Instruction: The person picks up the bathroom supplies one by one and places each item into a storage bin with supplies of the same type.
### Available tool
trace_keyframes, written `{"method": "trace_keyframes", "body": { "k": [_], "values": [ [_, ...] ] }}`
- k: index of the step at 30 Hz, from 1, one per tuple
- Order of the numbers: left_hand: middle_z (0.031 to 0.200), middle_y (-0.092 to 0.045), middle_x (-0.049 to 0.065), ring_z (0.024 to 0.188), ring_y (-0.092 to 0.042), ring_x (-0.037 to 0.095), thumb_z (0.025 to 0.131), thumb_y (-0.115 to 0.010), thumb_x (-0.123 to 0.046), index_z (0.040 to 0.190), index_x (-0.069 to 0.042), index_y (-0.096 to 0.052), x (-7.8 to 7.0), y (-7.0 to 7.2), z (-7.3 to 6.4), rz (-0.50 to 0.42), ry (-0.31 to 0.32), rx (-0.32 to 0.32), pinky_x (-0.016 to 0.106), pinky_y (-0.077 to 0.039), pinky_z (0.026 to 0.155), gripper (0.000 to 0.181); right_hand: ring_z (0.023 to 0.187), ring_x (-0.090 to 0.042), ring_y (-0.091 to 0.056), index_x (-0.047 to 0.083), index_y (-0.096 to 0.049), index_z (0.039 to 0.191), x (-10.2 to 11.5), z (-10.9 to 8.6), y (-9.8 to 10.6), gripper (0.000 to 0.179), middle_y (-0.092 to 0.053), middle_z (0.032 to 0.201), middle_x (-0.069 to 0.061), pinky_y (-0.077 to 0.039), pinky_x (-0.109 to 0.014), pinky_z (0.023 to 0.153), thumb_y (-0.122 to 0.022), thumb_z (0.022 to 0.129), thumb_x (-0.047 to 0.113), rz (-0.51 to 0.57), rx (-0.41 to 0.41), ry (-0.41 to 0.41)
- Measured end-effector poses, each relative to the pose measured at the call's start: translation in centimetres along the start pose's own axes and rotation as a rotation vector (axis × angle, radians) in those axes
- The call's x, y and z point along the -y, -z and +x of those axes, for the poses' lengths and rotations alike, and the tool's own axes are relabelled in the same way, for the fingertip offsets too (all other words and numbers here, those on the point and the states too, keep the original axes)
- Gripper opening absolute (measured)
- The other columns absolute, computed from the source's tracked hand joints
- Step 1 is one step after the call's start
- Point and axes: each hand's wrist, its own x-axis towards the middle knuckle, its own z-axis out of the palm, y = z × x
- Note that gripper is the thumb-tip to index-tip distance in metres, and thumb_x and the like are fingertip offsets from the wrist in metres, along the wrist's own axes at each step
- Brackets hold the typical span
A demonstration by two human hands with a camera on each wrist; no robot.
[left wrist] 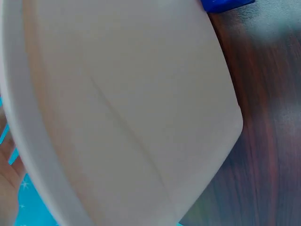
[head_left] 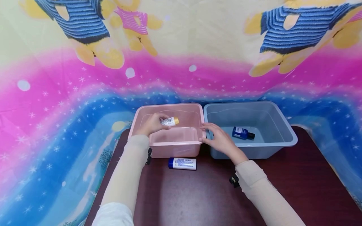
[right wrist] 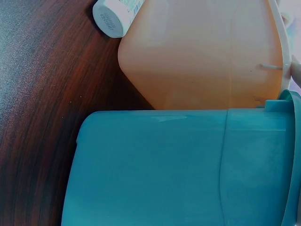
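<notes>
My left hand (head_left: 152,124) holds a small white bottle with a yellow cap (head_left: 169,121) inside the pink bin (head_left: 173,150), above its floor. The bottle lies sideways, its cap pointing right. On the pink bin's right rim, the fingertips and thumb of my right hand (head_left: 219,139) rest spread apart. Beside it, in the blue-grey bin (head_left: 249,153), lies a dark blue bottle with a black cap (head_left: 242,133). Both wrist views show mostly the bins' outer walls; the held bottle is out of sight there.
A white bottle with a blue cap (head_left: 183,163) lies on the dark wooden table (head_left: 198,194) in front of the pink bin. The two bins stand side by side. Behind them hangs a printed cloth (head_left: 181,72) with bears and snowflakes.
</notes>
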Motion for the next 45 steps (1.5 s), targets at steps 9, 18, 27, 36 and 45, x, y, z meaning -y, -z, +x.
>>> {"method": "trace_keyframes", "body": {
  "k": [9, 18, 27, 36, 45],
  "values": [
    [0.11, -0.063, 0.008, 0.097, -0.057, 0.022, 0.072, -0.081, -0.02, 0.114, -0.009, -0.065, 0.41, -0.53, 0.19, 0.002, 0.005, -0.003, 0.036, -0.048, 0.085, 0.047, 0.132, -0.023, -0.033, 0.027, -0.054, 0.13, -0.1, 0.01, -0.04, 0.054, -0.039, 0.143, 0.002, -0.04, -0.052, 0.095, -0.069, 0.08, 0.044, 0.002, -0.004, 0.01],
    [0.11, -0.063, 0.005, 0.096, -0.057, 0.019, 0.073, -0.08, -0.019, 0.113, -0.011, -0.065, 0.39, -0.73, 0.54, 0.027, -0.004, -0.027, 0.035, -0.047, 0.085, 0.044, 0.132, -0.024, -0.033, 0.027, -0.054, 0.13, -0.12, -0.07, -0.08, 0.053, -0.038, 0.144, 0.002, -0.041, -0.052, 0.093, -0.068, 0.081, 0.043, 0.001, -0.004, 0.016],
    [0.11, -0.062, 0.006, 0.096, -0.057, 0.02, 0.081, -0.072, -0.013, 0.12, -0.011, -0.062, 0.25, -0.73, 0.26, 0.006, -0.005, -0.067, 0.037, -0.049, 0.083, 0.04, 0.132, -0.024, -0.034, 0.027, -0.054, 0.13, -0.19, -0.13, -0.17, 0.053, -0.038, 0.144, 0.002, -0.041, -0.052, 0.093, -0.068, 0.081, 0.044, -0.006, -0.009, 0.025],
    [0.103, -0.065, 0.015, 0.088, -0.06, 0.023, 0.084, -0.063, -0.004, 0.118, -0.006, -0.062, 0.04, -0.28, 0.52, 0.033, -0.076, -0.107, 0.035, -0.049, 0.08, 0.035, 0.132, -0.025, -0.033, 0.026, -0.054, 0.13, -0.21, -0.03, -0.27, 0.053, -0.038, 0.144, 0.001, -0.04, -0.053, 0.095, -0.068, 0.081, 0.043, -0.02, -0.012, 0.024],
    [0.112, -0.062, 0.011, 0.096, -0.055, 0.023, 0.086, -0.065, -0.012, 0.117, -0.006, -0.062, -0.55, -0.22, 0.19, 0.041, -0.09, -0.063, 0.035, -0.047, 0.084, 0.032, 0.133, -0.025, -0.032, 0.026, -0.054, 0.13, 0.26, -0.19, -0.06, 0.054, -0.038, 0.144, 0.001, -0.037, -0.055, 0.096, -0.068, 0.081, 0.044, -0.016, -0.005, 0.006]
  ]
}}
